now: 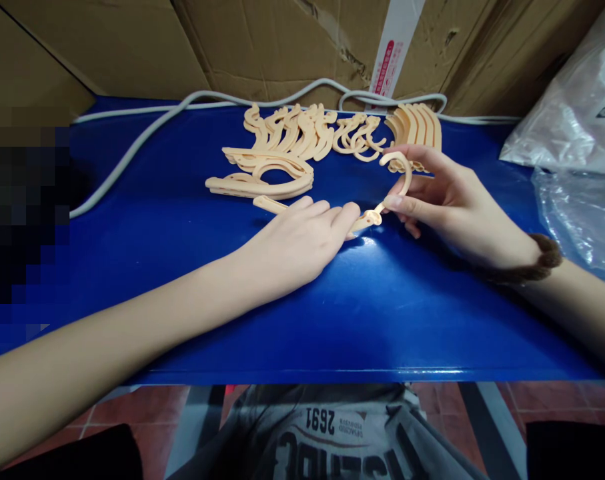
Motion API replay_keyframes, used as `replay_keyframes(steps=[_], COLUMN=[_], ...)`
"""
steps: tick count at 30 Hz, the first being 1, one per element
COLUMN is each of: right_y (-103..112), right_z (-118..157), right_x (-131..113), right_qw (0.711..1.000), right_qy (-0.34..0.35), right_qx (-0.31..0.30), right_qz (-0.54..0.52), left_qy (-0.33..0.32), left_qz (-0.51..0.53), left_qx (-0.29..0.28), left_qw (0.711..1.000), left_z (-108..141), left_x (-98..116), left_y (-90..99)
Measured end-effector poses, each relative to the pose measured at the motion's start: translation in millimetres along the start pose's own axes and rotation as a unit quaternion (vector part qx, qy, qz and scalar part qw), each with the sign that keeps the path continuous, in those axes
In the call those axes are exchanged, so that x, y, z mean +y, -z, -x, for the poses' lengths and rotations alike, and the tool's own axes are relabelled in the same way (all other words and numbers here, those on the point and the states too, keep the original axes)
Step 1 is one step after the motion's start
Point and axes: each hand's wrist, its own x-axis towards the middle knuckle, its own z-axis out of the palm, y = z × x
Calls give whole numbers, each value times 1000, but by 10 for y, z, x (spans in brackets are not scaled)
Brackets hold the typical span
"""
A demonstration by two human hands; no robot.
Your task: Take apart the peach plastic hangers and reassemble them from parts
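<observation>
My left hand [307,240] is closed over a cream plastic arm piece [269,204], whose one end sticks out to the left and whose other end shows past the fingers at right. Between thumb and fingers, my right hand [442,200] pinches the stem of a cream hook [407,175]. The hook's lower end touches the round end of the arm piece [373,218]. Behind my left hand lie stacked folded cream pieces [262,183]. Farther back are a row of curved arm pieces [292,130], several loose hooks [359,137] and another group of curved pieces [417,127].
A white cable [147,137] runs along the back and left of the blue table [332,320]. Cardboard boxes [282,47] stand behind it. Clear plastic bags [572,107] lie at the right. The table's front edge is near my body.
</observation>
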Motion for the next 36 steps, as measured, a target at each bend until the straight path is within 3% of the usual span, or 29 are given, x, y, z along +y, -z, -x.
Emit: replay_keyframes(steps=[14,21,36], right_y=[-1,40,81], right_z=[16,-9,-40], right_x=[-51,25,88], right_qw=[995,989,994], right_qy=[57,88,42], right_qx=[-8,-44,-58], right_qz=[77,115,77], left_qy=[-47,-87,-74], left_qz=[-64,-79,-73], left_qx=[43,92,83], left_qw=[996,989,991], left_z=[12,31,40], left_x=[-42,-89,-62], left_y=[-42,-79,-84])
